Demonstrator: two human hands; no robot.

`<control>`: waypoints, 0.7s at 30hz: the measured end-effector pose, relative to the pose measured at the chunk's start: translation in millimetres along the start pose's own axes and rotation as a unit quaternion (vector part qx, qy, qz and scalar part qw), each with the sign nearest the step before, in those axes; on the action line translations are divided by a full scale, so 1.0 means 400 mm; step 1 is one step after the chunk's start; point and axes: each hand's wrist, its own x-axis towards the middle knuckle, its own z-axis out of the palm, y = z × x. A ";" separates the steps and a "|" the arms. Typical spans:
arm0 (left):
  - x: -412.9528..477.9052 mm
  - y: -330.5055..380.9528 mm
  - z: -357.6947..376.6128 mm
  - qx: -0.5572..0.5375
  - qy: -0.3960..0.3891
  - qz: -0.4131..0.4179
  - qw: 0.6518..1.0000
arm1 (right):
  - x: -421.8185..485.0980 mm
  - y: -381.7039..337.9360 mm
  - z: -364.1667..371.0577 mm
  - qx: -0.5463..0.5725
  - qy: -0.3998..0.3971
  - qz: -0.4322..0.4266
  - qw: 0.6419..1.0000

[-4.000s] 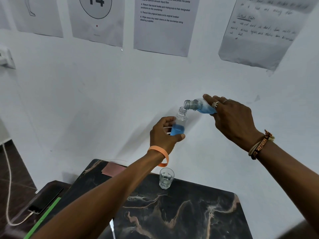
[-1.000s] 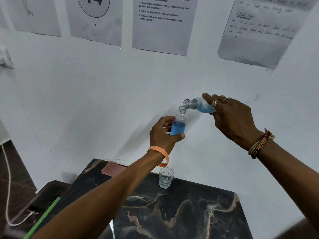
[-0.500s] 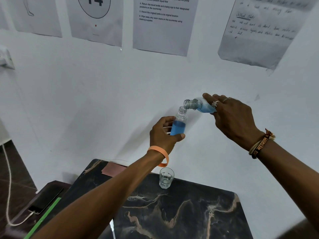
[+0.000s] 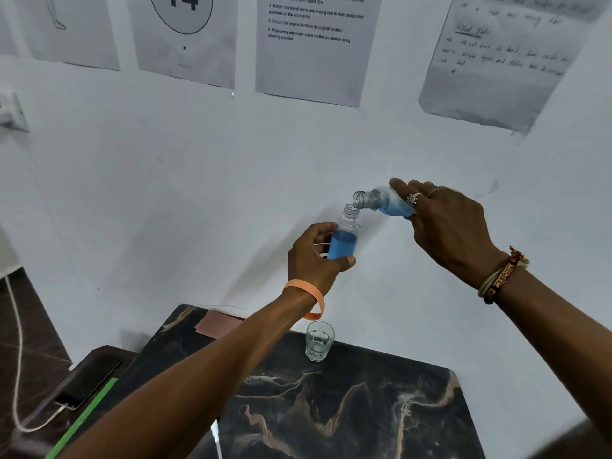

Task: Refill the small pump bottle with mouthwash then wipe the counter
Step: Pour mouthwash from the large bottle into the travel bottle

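Small pump bottle (image 4: pixel 344 238), uncapped, about half full of blue, is gripped upright around its lower body by left hand (image 4: pixel 313 260), held above counter (image 4: pixel 331 402). Mouthwash bottle (image 4: pixel 384 203) is tipped over it, clasped by right hand (image 4: pixel 447 226). Both judged light, thin plastic, slippery if wet; best held mid-body.

Phone (image 4: pixel 86 382) (cabled), glass (image 4: pixel 319 340), wall papers (image 4: pixel 311 48)

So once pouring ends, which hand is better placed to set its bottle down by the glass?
Left, probably: the left hand holds the small bottle upright, almost directly above the glass.
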 end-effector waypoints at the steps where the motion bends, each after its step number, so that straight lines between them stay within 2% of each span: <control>1: 0.000 0.000 0.000 0.000 -0.001 0.000 1.000 | 0.000 0.000 0.001 0.000 0.000 -0.001 1.000; 21: -0.001 0.002 0.001 0.000 0.002 -0.002 1.000 | 0.001 0.001 0.003 -0.002 -0.001 -0.006 1.000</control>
